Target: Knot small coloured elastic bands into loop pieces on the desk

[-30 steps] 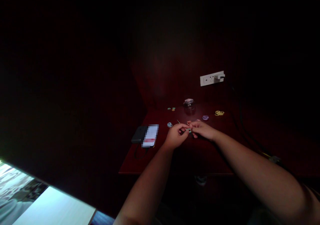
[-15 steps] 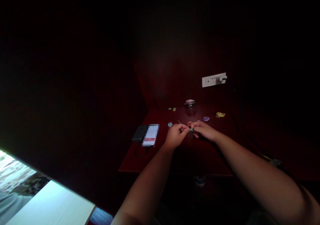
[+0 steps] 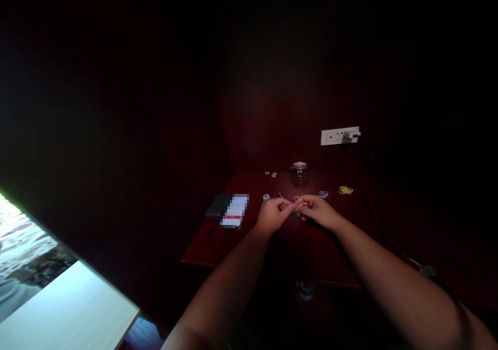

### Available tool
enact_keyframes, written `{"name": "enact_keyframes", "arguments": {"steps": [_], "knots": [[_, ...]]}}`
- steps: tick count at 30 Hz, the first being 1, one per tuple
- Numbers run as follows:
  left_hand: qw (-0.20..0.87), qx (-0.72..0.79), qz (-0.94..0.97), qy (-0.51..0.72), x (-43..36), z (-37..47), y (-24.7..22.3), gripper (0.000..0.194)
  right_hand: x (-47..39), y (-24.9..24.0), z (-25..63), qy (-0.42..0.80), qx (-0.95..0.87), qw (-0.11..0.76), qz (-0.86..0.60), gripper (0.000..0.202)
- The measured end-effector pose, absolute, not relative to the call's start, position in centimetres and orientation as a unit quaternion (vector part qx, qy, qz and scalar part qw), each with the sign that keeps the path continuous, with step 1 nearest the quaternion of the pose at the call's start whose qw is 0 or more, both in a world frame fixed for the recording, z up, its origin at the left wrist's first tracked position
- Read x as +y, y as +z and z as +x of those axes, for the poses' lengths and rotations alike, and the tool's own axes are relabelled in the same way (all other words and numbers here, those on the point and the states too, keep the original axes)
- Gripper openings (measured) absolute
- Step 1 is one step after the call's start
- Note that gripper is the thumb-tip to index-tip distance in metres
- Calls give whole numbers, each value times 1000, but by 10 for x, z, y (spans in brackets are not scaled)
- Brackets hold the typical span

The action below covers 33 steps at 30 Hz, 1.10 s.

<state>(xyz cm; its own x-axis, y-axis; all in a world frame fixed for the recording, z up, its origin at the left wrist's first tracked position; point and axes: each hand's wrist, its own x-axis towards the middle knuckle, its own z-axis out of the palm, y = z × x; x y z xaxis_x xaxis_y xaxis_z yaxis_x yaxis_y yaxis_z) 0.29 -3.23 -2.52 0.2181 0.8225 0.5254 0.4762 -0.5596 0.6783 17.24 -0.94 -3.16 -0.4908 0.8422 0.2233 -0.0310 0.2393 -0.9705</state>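
Over the dark red table (image 3: 210,247), my left hand (image 3: 273,213) and my right hand (image 3: 316,210) meet at the fingertips. Both hands are pinched closed around something too small and dim to make out. A blue band bundle (image 3: 266,197) lies just beyond my left hand. Purple bands (image 3: 323,194) lie behind my right hand, with yellow bands (image 3: 345,190) further right. A few small rings (image 3: 274,175) rest near the back of the table, left of a clear lidded jar (image 3: 299,169).
A lit phone (image 3: 235,210) overlaps a black box-shaped object (image 3: 217,206) on the left. A white wall socket (image 3: 340,136) holds a plug. A dark cable runs down the right side. A pale panel (image 3: 70,308) shows at lower left.
The camera view has shifted slightly. My fingertips have come together, and the green piece seen between them before is no longer distinct.
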Motion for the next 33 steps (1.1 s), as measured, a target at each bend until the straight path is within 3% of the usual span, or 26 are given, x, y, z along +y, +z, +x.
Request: {"name": "enact_keyframes", "arguments": {"steps": [7,15,23,33], "knots": [[187,446,734,476,-32,2,-24,24,-8,-39,170,545,-667,425,-278,37],[188,458,721,485,-31,2,-24,20,-7,-37,169,475,-700,430,-314,25],[228,428,717,500,-29,4,-24,18,-11,-36,167,468,-709,431,-303,35],[238,411,708,523,-27,4,-27,22,-18,-25,164,397,-712,475,-332,27]]}}
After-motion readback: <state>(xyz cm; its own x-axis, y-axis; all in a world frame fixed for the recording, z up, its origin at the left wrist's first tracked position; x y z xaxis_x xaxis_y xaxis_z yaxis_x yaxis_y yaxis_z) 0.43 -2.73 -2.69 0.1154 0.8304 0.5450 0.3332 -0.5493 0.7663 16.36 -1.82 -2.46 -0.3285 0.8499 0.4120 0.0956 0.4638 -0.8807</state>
